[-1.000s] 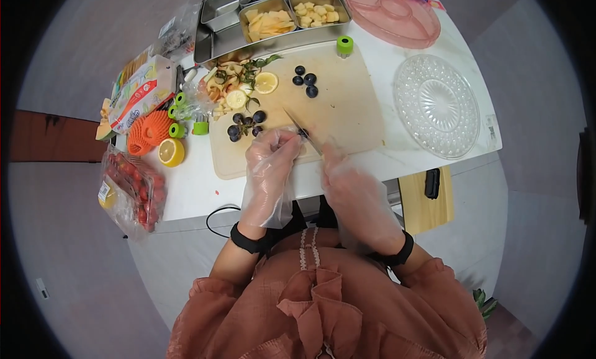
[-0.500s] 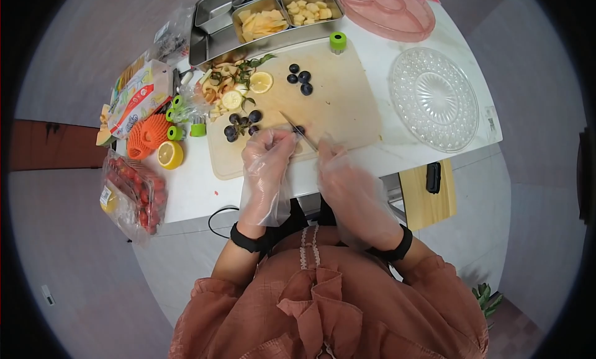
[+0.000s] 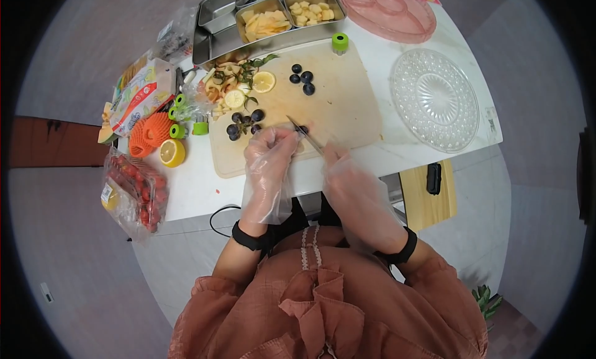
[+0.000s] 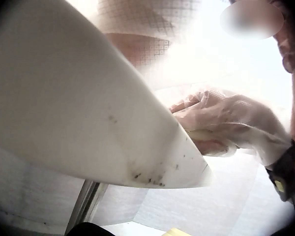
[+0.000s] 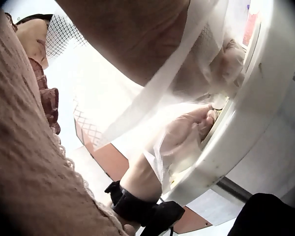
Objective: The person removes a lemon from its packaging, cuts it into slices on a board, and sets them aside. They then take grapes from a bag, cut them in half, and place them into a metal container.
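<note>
On the cutting board [image 3: 347,117], my gloved left hand [image 3: 270,163] holds a dark grape [image 3: 303,130] at its fingertips. My right hand [image 3: 360,194], also in a clear plastic glove, grips a knife [image 3: 315,144]. Its thin blade points up and left, lying across the grape right by the left fingers. A small bunch of grapes [image 3: 257,115] sits just beyond the left hand. Several loose grapes [image 3: 308,89] lie farther up the board. In the left wrist view the table edge partly hides the right hand [image 4: 226,118]; the right wrist view shows the left hand [image 5: 184,130] at the edge.
Lemon slices [image 3: 264,81] and fruit peelings [image 3: 226,80] lie on the board's left. A green-topped cutter [image 3: 339,43] stands at its far edge, before a steel tray [image 3: 214,49] of cut fruit. Right is a glass plate [image 3: 434,101]; left, a halved lemon [image 3: 172,153] and boxed tomatoes [image 3: 139,185].
The view shifts slightly. Both hands stay nearly in place, with the knife still across the grape at the left fingertips; the blade has shifted only a little.
</note>
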Available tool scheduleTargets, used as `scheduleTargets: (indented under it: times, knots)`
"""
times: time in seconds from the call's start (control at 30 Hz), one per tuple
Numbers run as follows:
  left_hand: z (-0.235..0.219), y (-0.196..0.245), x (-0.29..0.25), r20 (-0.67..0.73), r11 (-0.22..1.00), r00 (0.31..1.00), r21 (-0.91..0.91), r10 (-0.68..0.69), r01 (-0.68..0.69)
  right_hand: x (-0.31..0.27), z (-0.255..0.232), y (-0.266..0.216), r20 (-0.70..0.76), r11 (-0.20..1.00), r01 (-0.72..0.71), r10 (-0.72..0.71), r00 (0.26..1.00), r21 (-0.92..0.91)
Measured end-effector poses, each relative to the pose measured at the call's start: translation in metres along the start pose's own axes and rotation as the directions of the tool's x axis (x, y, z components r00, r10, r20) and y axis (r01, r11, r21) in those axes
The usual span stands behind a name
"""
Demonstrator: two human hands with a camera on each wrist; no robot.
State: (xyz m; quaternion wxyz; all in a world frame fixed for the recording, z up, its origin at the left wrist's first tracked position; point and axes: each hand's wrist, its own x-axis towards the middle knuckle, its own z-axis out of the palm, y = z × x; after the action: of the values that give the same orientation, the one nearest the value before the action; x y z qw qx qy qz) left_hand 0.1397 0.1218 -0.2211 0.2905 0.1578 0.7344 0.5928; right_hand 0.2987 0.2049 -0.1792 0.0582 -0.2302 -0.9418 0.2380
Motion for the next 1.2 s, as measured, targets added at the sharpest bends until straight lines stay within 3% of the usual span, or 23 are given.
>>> scheduleTargets:
  times: [0.07, 0.13, 0.23, 0.37, 0.47, 0.57, 0.63, 0.77, 0.87, 0.93, 1.07, 1.13, 1.17, 1.2]
  knots:
    - [0.000, -0.001, 0.000, -0.005, 1.000, 1.000, -0.014, 0.010, -0.010, -0.004, 0.001, 0.001, 0.027, 0.999, 0.000, 0.002, 1.000, -0.054]
    - [0.001, 0.000, 0.000, -0.016, 1.000, 1.000, 0.024, 0.002, -0.002, -0.007, 0.004, 0.003, 0.004, 0.948, 0.069, -0.071, 0.997, -0.310]
    - [0.005, 0.000, -0.003, -0.040, 0.998, 0.998, -0.050, 0.039, -0.041, -0.009, 0.010, 0.004, -0.064, 0.942, 0.063, -0.089, 0.994, -0.330]
    - [0.005, -0.001, -0.003, -0.081, 0.998, 0.995, 0.023, 0.052, -0.050, -0.008, 0.014, 0.008, -0.092, 0.940, 0.095, -0.132, 0.987, -0.329]
    - [0.004, -0.005, -0.003, -0.069, 0.998, 0.996, -0.023, 0.057, -0.059, -0.006, 0.008, 0.003, -0.056, 0.962, 0.030, -0.047, 0.997, -0.271]
    - [0.003, -0.005, -0.002, -0.077, 0.999, 0.996, 0.003, 0.050, -0.050, -0.001, 0.000, 0.003, 0.017, 0.992, 0.036, -0.034, 0.999, -0.118]
    - [0.003, -0.004, -0.003, -0.084, 0.998, 0.995, 0.036, 0.053, -0.050, -0.001, 0.003, 0.007, -0.094, 0.990, 0.141, -0.138, 0.986, 0.027]
    - [0.002, -0.007, -0.003, -0.089, 0.996, 0.992, 0.037, 0.087, -0.084, 0.003, 0.002, 0.005, 0.024, 0.997, 0.075, -0.076, 0.997, 0.027]
    - [0.002, -0.007, -0.003, -0.081, 0.996, 0.994, 0.044, 0.079, -0.076, 0.001, -0.001, 0.003, -0.105, 0.989, 0.135, -0.141, 0.984, -0.060]
    - [0.004, -0.005, -0.003, -0.076, 0.999, 0.996, 0.021, 0.044, -0.042, 0.001, -0.007, -0.001, 0.101, 0.986, -0.155, 0.148, 0.984, 0.060]
    - [0.007, -0.005, -0.005, -0.067, 0.997, 0.995, -0.002, 0.079, -0.079, -0.003, 0.002, 0.012, 0.021, 0.988, -0.154, 0.155, 0.988, -0.020]
    - [0.007, -0.008, -0.005, -0.027, 0.959, 0.972, 0.167, 0.235, -0.228, 0.001, -0.002, 0.012, 0.002, 0.962, -0.268, 0.268, 0.963, 0.053]
    - [0.006, -0.007, -0.007, -0.028, 0.959, 0.971, 0.168, 0.236, -0.228, 0.000, 0.001, 0.015, 0.002, 0.962, -0.267, 0.267, 0.964, 0.054]
    - [0.006, -0.005, -0.010, 0.002, 0.959, 0.975, 0.181, 0.224, -0.220, -0.001, 0.006, 0.021, -0.107, 0.978, -0.206, 0.203, 0.973, -0.022]
